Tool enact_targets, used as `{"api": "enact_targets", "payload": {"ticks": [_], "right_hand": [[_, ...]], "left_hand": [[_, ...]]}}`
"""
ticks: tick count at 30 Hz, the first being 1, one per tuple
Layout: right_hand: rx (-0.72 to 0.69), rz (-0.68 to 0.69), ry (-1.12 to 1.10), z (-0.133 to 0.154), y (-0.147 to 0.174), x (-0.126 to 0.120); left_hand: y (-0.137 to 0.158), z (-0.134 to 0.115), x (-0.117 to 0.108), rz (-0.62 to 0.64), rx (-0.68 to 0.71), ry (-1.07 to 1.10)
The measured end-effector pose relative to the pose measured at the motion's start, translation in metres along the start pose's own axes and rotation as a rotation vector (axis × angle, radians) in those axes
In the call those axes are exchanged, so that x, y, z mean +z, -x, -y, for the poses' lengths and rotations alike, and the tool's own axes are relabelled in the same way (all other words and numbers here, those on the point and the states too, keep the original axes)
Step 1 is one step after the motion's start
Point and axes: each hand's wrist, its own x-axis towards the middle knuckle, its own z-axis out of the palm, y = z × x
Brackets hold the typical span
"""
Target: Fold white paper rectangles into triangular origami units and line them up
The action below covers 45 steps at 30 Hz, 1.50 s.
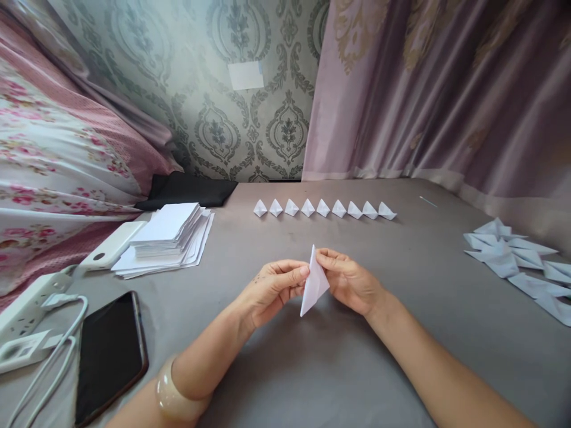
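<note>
A folded piece of white paper [316,285], triangular and tilted, is held above the table between both hands. My left hand [280,285] pinches its left edge, thumb on the near side. At its upper right edge, my right hand [345,276] grips it between thumb and fingers; some fingertips are hidden behind the paper. Beyond the hands, several small folded paper boats [307,208] stand in a row across the table.
A stack of white paper [167,229] lies at left, near a black cloth [187,189]. A phone [111,356], power strip [31,306] and white cable [56,374] occupy the near left. Several folded papers [504,255] are piled at right; a thin stick [428,201] lies behind.
</note>
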Motion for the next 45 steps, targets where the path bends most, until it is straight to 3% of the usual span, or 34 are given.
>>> {"api": "enact_targets", "payload": {"ticks": [6,11,14,17,20,23,28,33,38,42,45], "right_hand": [[-0.008,0.086,0.021,0.0,0.002,-0.003],[-0.339,-0.075,0.501,0.001,0.003,-0.001],[-0.526,-0.106,0.786,0.0,0.004,0.005],[-0.649,-0.124,0.921,-0.006,0.006,0.011],[-0.72,-0.225,1.023,-0.017,0.006,0.015],[-0.687,-0.329,1.095,-0.028,0.005,0.017],[-0.718,-0.403,1.063,-0.038,0.002,0.019],[-0.876,-0.427,1.159,-0.043,0.001,0.018],[-0.925,-0.484,1.259,-0.046,0.002,0.018],[-1.014,-0.518,1.296,-0.045,0.003,0.021],[-1.006,-0.505,1.387,-0.042,0.004,0.02]], "left_hand": [[0.002,-0.001,0.003,0.023,0.083,-0.115],[0.0,0.004,0.002,-0.141,0.327,-0.388],[-0.001,0.005,0.002,-0.029,0.269,-0.424],[-0.002,0.005,0.003,0.044,0.211,-0.411],[-0.002,0.008,0.001,-0.083,0.318,-0.499],[-0.002,0.013,-0.005,-0.255,0.455,-0.725],[-0.001,0.016,-0.007,-0.414,0.51,-1.038],[-0.002,0.015,-0.003,-0.449,0.571,-0.966],[-0.002,0.016,0.0,-0.476,0.627,-0.864],[-0.003,0.017,0.0,-0.361,0.544,-0.729],[-0.004,0.013,0.0,-0.282,0.462,-0.584]]}}
